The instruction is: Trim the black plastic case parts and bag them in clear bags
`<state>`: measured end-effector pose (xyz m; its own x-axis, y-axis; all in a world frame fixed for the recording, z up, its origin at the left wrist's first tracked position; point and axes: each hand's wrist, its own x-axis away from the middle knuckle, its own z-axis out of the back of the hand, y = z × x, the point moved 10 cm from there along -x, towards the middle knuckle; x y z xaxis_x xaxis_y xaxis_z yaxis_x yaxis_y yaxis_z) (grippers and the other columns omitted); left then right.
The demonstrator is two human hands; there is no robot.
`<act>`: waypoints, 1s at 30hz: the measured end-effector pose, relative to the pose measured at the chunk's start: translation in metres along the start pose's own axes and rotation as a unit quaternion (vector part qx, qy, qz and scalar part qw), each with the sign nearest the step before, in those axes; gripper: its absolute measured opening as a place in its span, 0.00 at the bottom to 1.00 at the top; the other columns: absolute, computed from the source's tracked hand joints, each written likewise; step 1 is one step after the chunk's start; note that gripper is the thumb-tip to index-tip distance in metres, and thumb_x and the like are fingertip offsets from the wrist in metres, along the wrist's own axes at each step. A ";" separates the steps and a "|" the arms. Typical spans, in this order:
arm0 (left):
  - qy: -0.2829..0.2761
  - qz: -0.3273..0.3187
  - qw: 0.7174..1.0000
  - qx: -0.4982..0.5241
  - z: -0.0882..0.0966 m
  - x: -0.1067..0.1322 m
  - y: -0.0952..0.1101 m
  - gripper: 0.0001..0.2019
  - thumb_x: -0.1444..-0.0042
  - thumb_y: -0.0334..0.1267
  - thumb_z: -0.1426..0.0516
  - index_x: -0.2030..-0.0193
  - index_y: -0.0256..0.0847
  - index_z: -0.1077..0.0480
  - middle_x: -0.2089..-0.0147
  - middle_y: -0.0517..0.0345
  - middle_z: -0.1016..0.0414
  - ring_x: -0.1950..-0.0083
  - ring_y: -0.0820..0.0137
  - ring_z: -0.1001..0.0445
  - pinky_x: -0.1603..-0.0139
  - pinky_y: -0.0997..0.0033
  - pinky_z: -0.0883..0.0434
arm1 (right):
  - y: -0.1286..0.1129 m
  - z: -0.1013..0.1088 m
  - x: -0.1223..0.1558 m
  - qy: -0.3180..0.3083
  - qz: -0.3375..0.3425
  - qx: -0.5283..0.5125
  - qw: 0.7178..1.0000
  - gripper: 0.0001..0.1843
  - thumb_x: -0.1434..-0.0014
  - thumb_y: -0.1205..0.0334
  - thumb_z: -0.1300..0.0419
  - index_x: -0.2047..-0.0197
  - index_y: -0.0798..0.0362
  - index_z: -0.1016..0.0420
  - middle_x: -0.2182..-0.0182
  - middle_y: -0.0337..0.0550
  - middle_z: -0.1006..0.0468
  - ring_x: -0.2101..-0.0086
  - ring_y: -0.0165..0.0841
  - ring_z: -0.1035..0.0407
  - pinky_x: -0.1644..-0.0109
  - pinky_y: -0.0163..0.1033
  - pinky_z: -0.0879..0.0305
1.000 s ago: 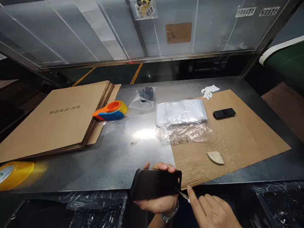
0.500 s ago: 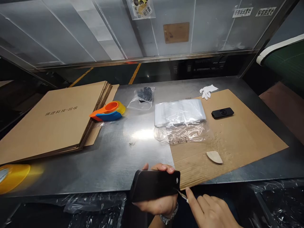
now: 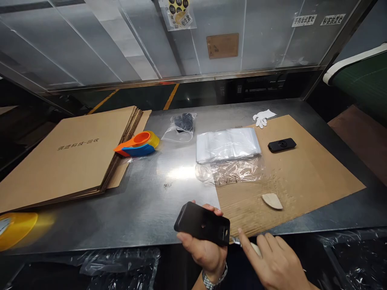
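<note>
My left hand [image 3: 203, 250] grips a flat black phone case [image 3: 203, 228] at the near edge of the steel table [image 3: 151, 201], fingers curled over its far side. My right hand [image 3: 272, 262] is closed on a small blade tool [image 3: 238, 241] with a pale handle, forefinger stretched along it; the metal tip touches the case's right end. Further out on a brown cardboard sheet [image 3: 302, 173] lie a pale wedge-shaped scraper [image 3: 272, 201] and a small black part [image 3: 281, 145].
A stack of clear plastic bags [image 3: 228, 144] with crumpled film [image 3: 232, 172] sits mid-table. A bagged black item [image 3: 181, 125], an orange-blue tape dispenser [image 3: 137, 144], a flat carton stack [image 3: 69, 153], a white glove [image 3: 262, 117] and a yellow tape roll [image 3: 15, 225] surround them.
My left hand has tilted the black case, its left end now raised and turned so the flat face shows. The right hand with the blade stays at the case's right end.
</note>
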<state>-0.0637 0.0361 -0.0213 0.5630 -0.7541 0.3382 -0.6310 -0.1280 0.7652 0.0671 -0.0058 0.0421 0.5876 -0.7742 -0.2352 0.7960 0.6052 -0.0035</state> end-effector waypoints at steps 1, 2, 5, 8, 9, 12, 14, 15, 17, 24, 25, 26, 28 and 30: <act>0.000 0.007 1.000 -0.003 0.000 0.000 -0.001 0.27 0.54 0.64 0.50 0.55 0.46 0.32 0.71 0.58 0.29 0.73 0.69 0.31 0.74 0.72 0.29 | 0.007 -0.002 0.000 -0.002 -0.018 0.001 1.000 0.24 0.40 0.74 0.61 0.47 0.58 0.32 0.80 0.43 0.36 0.80 0.34 0.40 0.76 0.38 0.47; 0.000 0.015 1.000 -0.007 0.001 0.000 -0.002 0.27 0.54 0.64 0.49 0.55 0.46 0.32 0.72 0.58 0.29 0.73 0.69 0.31 0.74 0.72 0.30 | 0.014 -0.004 0.001 -0.004 -0.038 -0.003 0.999 0.24 0.40 0.75 0.62 0.47 0.58 0.32 0.80 0.43 0.36 0.80 0.34 0.40 0.76 0.38 0.46; -0.001 0.080 0.997 -0.008 0.002 -0.001 -0.009 0.26 0.53 0.62 0.50 0.56 0.45 0.32 0.72 0.57 0.29 0.73 0.69 0.31 0.75 0.73 0.30 | 0.033 -0.015 0.005 -0.025 -0.088 -0.047 0.995 0.25 0.39 0.75 0.62 0.44 0.55 0.35 0.78 0.41 0.35 0.79 0.33 0.38 0.76 0.37 0.43; -0.009 0.183 0.983 0.004 -0.001 0.002 -0.024 0.23 0.47 0.58 0.53 0.55 0.44 0.32 0.72 0.55 0.29 0.74 0.70 0.31 0.76 0.74 0.31 | 0.039 -0.020 0.007 -0.054 -0.097 -0.114 0.987 0.24 0.36 0.72 0.63 0.43 0.53 0.37 0.76 0.40 0.35 0.78 0.32 0.36 0.77 0.34 0.42; -0.012 0.207 0.978 0.006 -0.002 0.003 -0.027 0.22 0.46 0.56 0.54 0.54 0.43 0.33 0.72 0.55 0.30 0.75 0.70 0.31 0.77 0.75 0.31 | 0.039 -0.019 0.007 -0.057 -0.093 -0.131 0.985 0.22 0.34 0.70 0.63 0.43 0.53 0.37 0.76 0.41 0.34 0.77 0.32 0.36 0.77 0.34 0.42; -0.018 0.242 0.970 0.005 -0.006 0.005 -0.032 0.21 0.43 0.53 0.56 0.53 0.43 0.33 0.72 0.56 0.31 0.75 0.70 0.32 0.80 0.75 0.32 | 0.036 -0.009 0.006 -0.050 -0.081 -0.154 0.983 0.20 0.32 0.62 0.61 0.46 0.53 0.34 0.75 0.41 0.34 0.77 0.32 0.36 0.75 0.35 0.42; -0.022 0.249 0.968 0.003 -0.008 0.007 -0.034 0.21 0.43 0.53 0.56 0.53 0.44 0.33 0.72 0.56 0.32 0.75 0.70 0.32 0.82 0.75 0.33 | 0.034 -0.002 0.005 -0.040 -0.080 -0.152 0.984 0.20 0.32 0.61 0.61 0.49 0.54 0.31 0.75 0.41 0.34 0.77 0.32 0.36 0.75 0.35 0.42; -0.022 0.249 0.968 0.001 -0.009 0.007 -0.034 0.21 0.43 0.53 0.56 0.53 0.44 0.34 0.72 0.56 0.32 0.75 0.70 0.32 0.82 0.75 0.34 | 0.034 0.000 0.005 -0.034 -0.080 -0.148 0.985 0.20 0.32 0.61 0.60 0.50 0.54 0.30 0.76 0.41 0.34 0.77 0.32 0.37 0.75 0.35 0.43; -0.025 0.243 0.970 -0.002 -0.009 0.008 -0.033 0.21 0.43 0.53 0.57 0.53 0.44 0.34 0.72 0.56 0.32 0.75 0.70 0.33 0.82 0.75 0.33 | 0.032 0.002 0.006 -0.030 -0.073 -0.137 0.987 0.19 0.33 0.62 0.60 0.51 0.54 0.30 0.76 0.41 0.34 0.76 0.32 0.37 0.74 0.35 0.44; -0.036 0.227 0.973 -0.009 -0.010 0.010 -0.030 0.22 0.43 0.54 0.57 0.52 0.45 0.34 0.71 0.55 0.31 0.75 0.69 0.33 0.82 0.74 0.33 | 0.029 0.001 0.007 -0.026 -0.072 -0.124 0.989 0.18 0.33 0.62 0.59 0.51 0.54 0.30 0.76 0.41 0.35 0.77 0.32 0.38 0.74 0.37 0.46; -0.036 0.225 0.974 -0.011 -0.010 0.010 -0.030 0.22 0.43 0.54 0.57 0.52 0.45 0.34 0.71 0.55 0.31 0.75 0.69 0.33 0.82 0.74 0.33 | 0.028 0.001 0.007 -0.027 -0.070 -0.123 0.990 0.18 0.33 0.62 0.59 0.50 0.54 0.30 0.76 0.41 0.35 0.77 0.33 0.38 0.74 0.37 0.47; -0.035 0.224 0.974 -0.013 -0.010 0.010 -0.030 0.22 0.44 0.55 0.57 0.53 0.45 0.34 0.71 0.55 0.31 0.75 0.69 0.33 0.83 0.74 0.33 | 0.028 0.000 0.007 -0.029 -0.068 -0.123 0.990 0.18 0.33 0.62 0.59 0.50 0.54 0.31 0.76 0.41 0.35 0.77 0.33 0.38 0.74 0.37 0.47; -0.034 0.227 0.973 -0.015 -0.010 0.011 -0.031 0.22 0.45 0.56 0.56 0.53 0.46 0.33 0.71 0.55 0.31 0.75 0.69 0.33 0.83 0.74 0.33 | 0.028 0.000 0.008 -0.032 -0.067 -0.123 0.990 0.18 0.33 0.61 0.59 0.50 0.54 0.31 0.76 0.41 0.35 0.76 0.33 0.38 0.74 0.37 0.47; -0.038 0.228 0.973 -0.011 -0.010 0.012 -0.031 0.23 0.47 0.58 0.53 0.53 0.46 0.33 0.71 0.56 0.31 0.75 0.69 0.33 0.82 0.74 0.33 | 0.028 -0.001 0.009 -0.036 -0.067 -0.126 0.989 0.19 0.33 0.61 0.60 0.51 0.54 0.30 0.76 0.41 0.34 0.76 0.33 0.38 0.73 0.37 0.48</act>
<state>-0.0321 0.0373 -0.0361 0.1861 -0.7746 0.6044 -0.7942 0.2435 0.5567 0.0941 0.0046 0.0388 0.4952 -0.8563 -0.1471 0.8112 0.5163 -0.2745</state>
